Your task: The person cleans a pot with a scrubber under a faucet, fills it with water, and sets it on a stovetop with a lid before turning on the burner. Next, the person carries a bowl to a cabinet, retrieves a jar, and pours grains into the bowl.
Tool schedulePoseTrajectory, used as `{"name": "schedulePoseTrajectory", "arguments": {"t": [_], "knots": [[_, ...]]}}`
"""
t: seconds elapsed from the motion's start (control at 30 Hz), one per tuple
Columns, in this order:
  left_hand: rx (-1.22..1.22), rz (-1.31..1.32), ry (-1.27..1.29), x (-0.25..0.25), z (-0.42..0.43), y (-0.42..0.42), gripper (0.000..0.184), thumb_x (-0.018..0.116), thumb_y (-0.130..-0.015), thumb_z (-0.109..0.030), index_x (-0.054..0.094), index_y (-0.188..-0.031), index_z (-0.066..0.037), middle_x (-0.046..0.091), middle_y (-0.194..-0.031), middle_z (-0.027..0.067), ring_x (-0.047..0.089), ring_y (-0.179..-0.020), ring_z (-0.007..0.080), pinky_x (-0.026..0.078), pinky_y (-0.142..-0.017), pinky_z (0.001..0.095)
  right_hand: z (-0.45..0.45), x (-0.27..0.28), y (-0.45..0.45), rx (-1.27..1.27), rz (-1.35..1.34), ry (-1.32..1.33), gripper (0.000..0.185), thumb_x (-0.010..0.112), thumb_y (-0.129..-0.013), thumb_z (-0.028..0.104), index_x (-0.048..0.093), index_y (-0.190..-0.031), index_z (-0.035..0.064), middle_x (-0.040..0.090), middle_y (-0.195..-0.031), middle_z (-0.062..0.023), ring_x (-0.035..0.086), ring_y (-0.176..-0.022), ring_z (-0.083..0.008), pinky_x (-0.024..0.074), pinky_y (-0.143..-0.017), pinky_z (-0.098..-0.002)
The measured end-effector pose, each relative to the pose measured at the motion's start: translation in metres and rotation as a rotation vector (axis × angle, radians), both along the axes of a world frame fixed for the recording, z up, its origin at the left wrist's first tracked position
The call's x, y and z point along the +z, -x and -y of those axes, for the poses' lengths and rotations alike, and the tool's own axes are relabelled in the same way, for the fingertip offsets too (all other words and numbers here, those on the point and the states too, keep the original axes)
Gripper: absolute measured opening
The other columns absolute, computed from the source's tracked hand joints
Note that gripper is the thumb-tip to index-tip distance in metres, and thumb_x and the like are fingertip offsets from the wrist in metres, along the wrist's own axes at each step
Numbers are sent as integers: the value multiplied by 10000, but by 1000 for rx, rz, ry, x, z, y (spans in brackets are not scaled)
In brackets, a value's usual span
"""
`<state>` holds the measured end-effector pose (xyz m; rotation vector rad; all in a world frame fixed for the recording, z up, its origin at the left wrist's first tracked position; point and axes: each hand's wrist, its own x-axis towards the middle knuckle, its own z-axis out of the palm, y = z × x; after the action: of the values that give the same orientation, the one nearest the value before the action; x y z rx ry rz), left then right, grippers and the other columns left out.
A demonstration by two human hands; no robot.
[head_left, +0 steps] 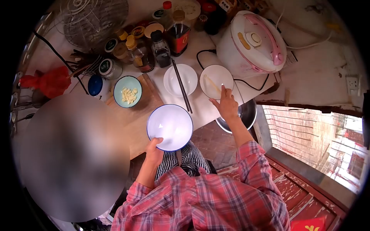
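My left hand (155, 151) grips the near rim of a white bowl (169, 123) with a blue edge, thumb over the rim. The bowl is tilted toward me; no food shows in it. My right hand (228, 104) reaches over the near edge of a second white bowl (211, 73), thumb and fingers apart. A pale yellow strip (212, 83) lies inside that bowl, close to my fingertips; contact is unclear. Beside it, dark chopsticks (180, 82) rest across a white bowl (169, 79). Peeled garlic cloves (129, 95) fill part of a light green bowl (116, 92).
A wooden cutting board (131, 121) lies under the garlic bowl. Sauce bottles (158, 48) and jars line the back. A pink-and-white rice cooker (246, 46) stands at the right, its cord on the table. Below the table edge is a metal basin (251, 115). A blurred patch hides the left.
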<state>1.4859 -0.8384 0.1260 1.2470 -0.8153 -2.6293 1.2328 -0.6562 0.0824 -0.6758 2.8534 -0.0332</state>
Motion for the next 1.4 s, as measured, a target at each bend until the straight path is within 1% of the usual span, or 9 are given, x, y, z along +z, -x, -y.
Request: {"name": "schedulePoseTrajectory", "arguments": {"t": [0.37,0.47,0.53,0.57,0.6,0.67,0.87,1.37,1.4], "knots": [[-133,-38,-29,-2,-3,19,554,534,-743,-135,423,-1257,37,525,-1213,123,504,-1123,256,390,-982,390,-6,27,-3,11,-25,84,808,665,-707,562,397,-1334,127,428,-1250,-86,535,-1033,-279,485,-748,-419],[-160,-54,0,3,-5,26,558,536,-743,-133,419,-1260,41,524,-1212,127,501,-1130,255,393,-982,388,-10,51,-12,107,-334,160,678,666,-765,475,444,-1294,114,503,-1194,-101,552,-1013,-286,480,-789,-387],[-192,-59,32,1,-6,27,556,537,-743,-130,422,-1258,42,526,-1210,131,505,-1128,257,395,-981,387,-10,76,-27,62,-260,596,566,650,-817,375,467,-1272,94,541,-1158,-126,554,-997,-275,437,-848,-361],[-217,-65,61,2,-7,29,553,537,-743,-127,424,-1257,44,529,-1208,136,509,-1127,258,397,-980,386,-9,95,-42,-179,223,793,466,587,-880,314,484,-1256,60,578,-1095,-109,522,-1043,-279,399,-898,-363],[-244,-75,61,5,-9,31,553,537,-743,-127,424,-1257,44,529,-1208,136,509,-1127,258,397,-980,386,-12,96,-59,-201,203,795,466,587,-880,314,484,-1256,60,578,-1095,-109,522,-1043,-279,399,-898,-363],[-338,-99,52,16,-14,35,547,536,-741,-122,433,-1250,48,539,-1200,146,525,-1112,264,403,-977,382,-18,92,-91,-491,904,1296,507,546,-913,346,443,-1296,32,559,-1177,-86,501,-1106,-228,372,-956,-345],[-622,1,-18,24,-45,37,525,578,-744,-144,478,-1226,38,573,-1166,137,541,-1088,250,407,-965,360,-53,88,-158,-964,1198,1707,567,525,-903,405,436,-1287,-3,560,-1198,-131,571,-1068,-224,468,-904,-353],[-1271,-215,31,53,-314,100,705,646,-732,-284,373,-1316,1,520,-1209,152,522,-1105,267,446,-925,386,-313,114,-218,-1137,466,2127,424,508,-868,316,555,-1111,-28,632,-1005,-132,618,-893,-204,480,-779,-299],[-1312,-246,-19,58,-341,103,633,620,-770,-269,414,-1303,4,528,-1210,124,498,-1126,236,377,-965,351,-336,120,-222,-1136,395,2145,424,508,-868,316,555,-1111,-28,632,-1005,-132,618,-893,-204,480,-779,-299]]}}
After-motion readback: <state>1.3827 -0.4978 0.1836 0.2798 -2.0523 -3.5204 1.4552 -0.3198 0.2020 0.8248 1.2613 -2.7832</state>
